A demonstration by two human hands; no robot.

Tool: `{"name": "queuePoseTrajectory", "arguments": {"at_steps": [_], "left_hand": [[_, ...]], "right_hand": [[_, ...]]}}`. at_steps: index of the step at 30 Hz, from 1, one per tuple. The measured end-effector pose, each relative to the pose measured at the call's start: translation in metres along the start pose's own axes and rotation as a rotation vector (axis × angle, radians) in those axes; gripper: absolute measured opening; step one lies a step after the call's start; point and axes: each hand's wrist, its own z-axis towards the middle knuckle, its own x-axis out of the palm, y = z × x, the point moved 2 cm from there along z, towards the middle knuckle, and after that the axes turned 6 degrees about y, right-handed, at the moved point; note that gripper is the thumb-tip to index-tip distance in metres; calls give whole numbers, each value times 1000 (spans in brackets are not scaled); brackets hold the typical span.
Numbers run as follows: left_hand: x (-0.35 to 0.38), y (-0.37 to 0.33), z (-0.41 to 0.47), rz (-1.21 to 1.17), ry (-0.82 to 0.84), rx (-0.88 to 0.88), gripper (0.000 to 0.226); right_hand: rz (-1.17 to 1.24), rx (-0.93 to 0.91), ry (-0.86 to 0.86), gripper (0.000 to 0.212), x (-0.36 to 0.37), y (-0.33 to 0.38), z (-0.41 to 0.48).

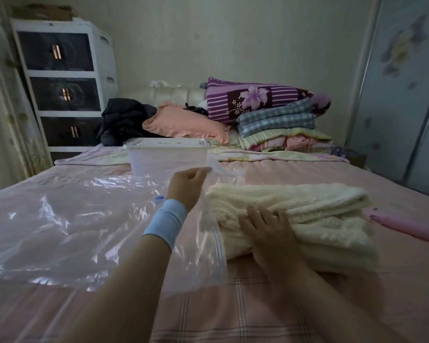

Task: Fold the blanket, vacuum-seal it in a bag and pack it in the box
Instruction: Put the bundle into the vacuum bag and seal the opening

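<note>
A folded cream fleece blanket (pixel 307 219) lies on the pink bed, right of centre. My right hand (pixel 268 233) grips its near left end, fingers spread over the top. A large clear vacuum bag (pixel 60 219) is spread flat to the left, its open mouth facing the blanket. My left hand (pixel 187 184), with a light blue wristband, pinches the upper edge of the bag's mouth and holds it lifted. A clear plastic box (pixel 167 154) with a white lid stands behind the bag.
At the head of the bed are a peach pillow (pixel 183 123), a stack of folded quilts (pixel 278 120) and dark clothes (pixel 124 120). A white drawer unit (pixel 62 82) stands at the back left. A pink object (pixel 406 226) lies right of the blanket.
</note>
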Motion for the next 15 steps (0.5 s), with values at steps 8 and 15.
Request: {"name": "queuePoseTrajectory", "arguments": {"at_steps": [8, 15], "left_hand": [[5, -26, -8, 203, 236, 178, 18], [15, 8, -25, 455, 421, 109, 38]], "right_hand": [[-17, 48, -349, 28, -25, 39, 48], [468, -65, -10, 38, -9, 46, 63]]}}
